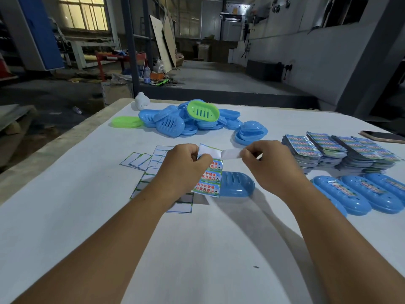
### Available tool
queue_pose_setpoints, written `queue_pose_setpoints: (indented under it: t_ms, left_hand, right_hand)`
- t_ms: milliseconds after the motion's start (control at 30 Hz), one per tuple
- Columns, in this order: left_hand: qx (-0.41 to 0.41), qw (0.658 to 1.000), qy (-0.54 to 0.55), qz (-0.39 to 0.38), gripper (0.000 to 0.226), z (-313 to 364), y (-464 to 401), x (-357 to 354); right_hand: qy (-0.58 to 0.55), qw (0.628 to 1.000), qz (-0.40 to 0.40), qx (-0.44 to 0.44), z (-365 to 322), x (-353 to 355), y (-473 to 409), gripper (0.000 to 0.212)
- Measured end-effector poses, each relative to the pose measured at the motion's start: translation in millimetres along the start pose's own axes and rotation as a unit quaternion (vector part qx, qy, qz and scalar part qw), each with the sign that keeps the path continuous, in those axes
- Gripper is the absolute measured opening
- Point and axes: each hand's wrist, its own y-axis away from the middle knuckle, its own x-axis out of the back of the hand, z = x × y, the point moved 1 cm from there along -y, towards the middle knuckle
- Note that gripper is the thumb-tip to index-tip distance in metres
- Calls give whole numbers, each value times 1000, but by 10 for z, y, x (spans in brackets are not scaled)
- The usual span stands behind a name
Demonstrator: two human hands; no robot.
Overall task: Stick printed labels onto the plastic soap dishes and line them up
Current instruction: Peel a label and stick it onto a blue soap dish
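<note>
My left hand [186,165] grips a label sheet [209,179] printed with red and blue text, held upright above the table. My right hand [265,159] pinches a single label [230,153], white side toward me, partly peeled off the top of that sheet. A blue soap dish [237,183] lies upside down just behind the sheet. Three labelled blue dishes [359,194] lie side by side at the right. A pile of blue and green dishes [188,120] sits at the far middle of the table.
Stacks of printed label sheets [335,150] stand at the right. Used backing sheets [153,167] are scattered under my left hand. A phone [383,136] lies at the far right edge. A white object [142,100] sits near the table's far edge.
</note>
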Motion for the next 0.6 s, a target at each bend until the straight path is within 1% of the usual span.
queue_pose_setpoints:
  t_ms: [133, 200, 267, 400, 467, 500, 567, 600]
  left_hand:
    - [9, 998, -5, -60, 29, -16, -8, 23]
    - [6, 997, -17, -73, 32, -15, -8, 41]
    - [10, 995, -33, -93, 38, -22, -18, 60]
    - [23, 989, -37, -142, 31, -50, -15, 89]
    - [32, 990, -44, -130, 39, -61, -26, 107]
    - [28, 992, -66, -104, 42, -72, -37, 135]
    - [16, 985, -169, -38, 38, -120, -76, 215]
    - [14, 970, -243, -13, 35, -145, -94, 265]
  right_hand:
    - [61, 998, 2, 19, -21, -17, 17, 27]
    - [83, 996, 8, 27, -24, -22, 17, 27]
    - [94, 995, 19, 31, -13, -12, 13, 26]
    - [103, 994, 32, 23, 14, 11, 0, 26]
    - [84, 996, 34, 17, 4, 13, 7, 25]
    - [66, 997, 31, 11, -9, 12, 14, 25]
    - [31, 999, 19, -4, -43, 3, 32, 25]
    - [14, 1000, 12, -11, -63, -5, 42, 25]
